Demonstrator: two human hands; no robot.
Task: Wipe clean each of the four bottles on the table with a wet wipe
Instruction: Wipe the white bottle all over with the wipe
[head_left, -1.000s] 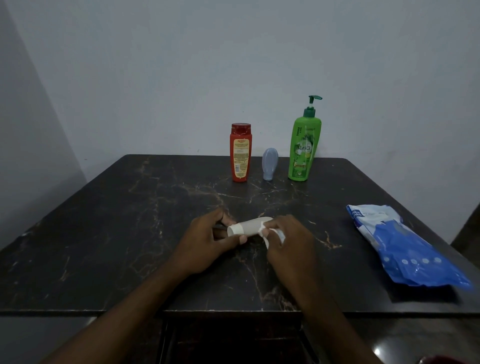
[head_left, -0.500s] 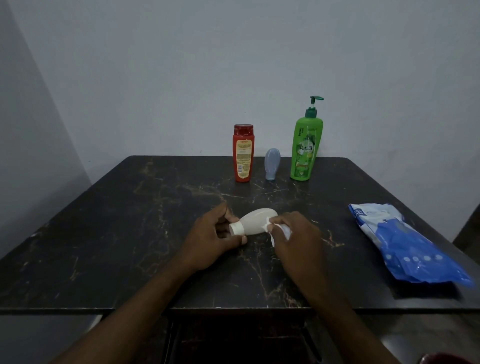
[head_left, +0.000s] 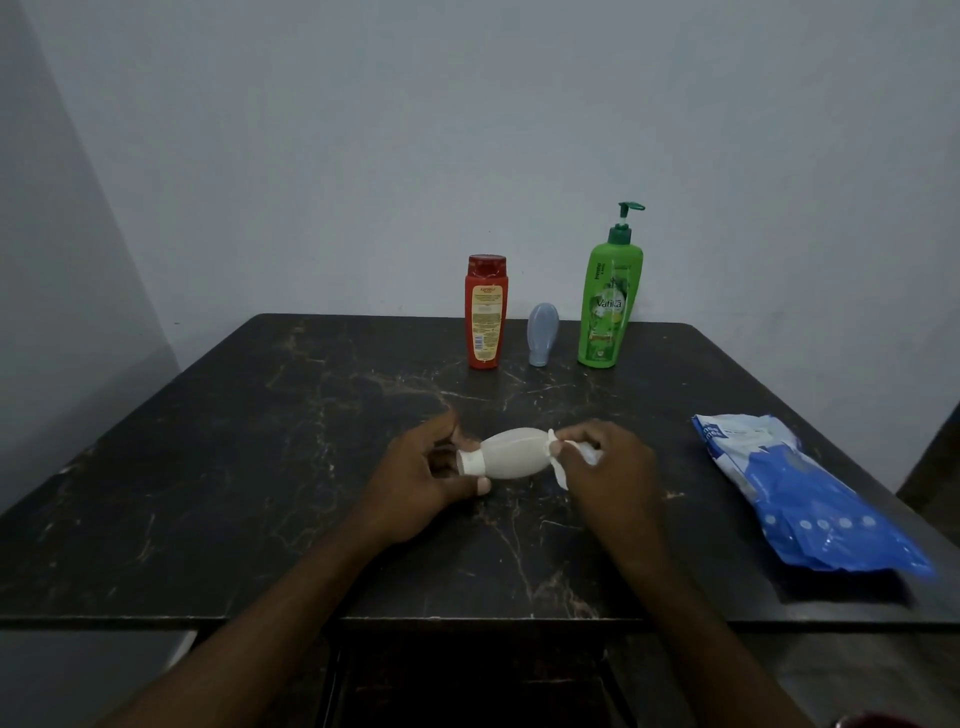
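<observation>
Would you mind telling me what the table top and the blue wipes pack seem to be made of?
Table top: looks like polished dark stone, perhaps marble or a laminate imitating it; pale veins run across it with a dull sheen.
Blue wipes pack: thin, glossy plastic film, judging by its creases and slumped, soft shape.

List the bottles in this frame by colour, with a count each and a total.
Red bottle: 1
Grey-blue bottle: 1
Green bottle: 1
White bottle: 1, on its side, held by left hand at the cap, right hand pressing wipe on its base
Total: 4
</observation>
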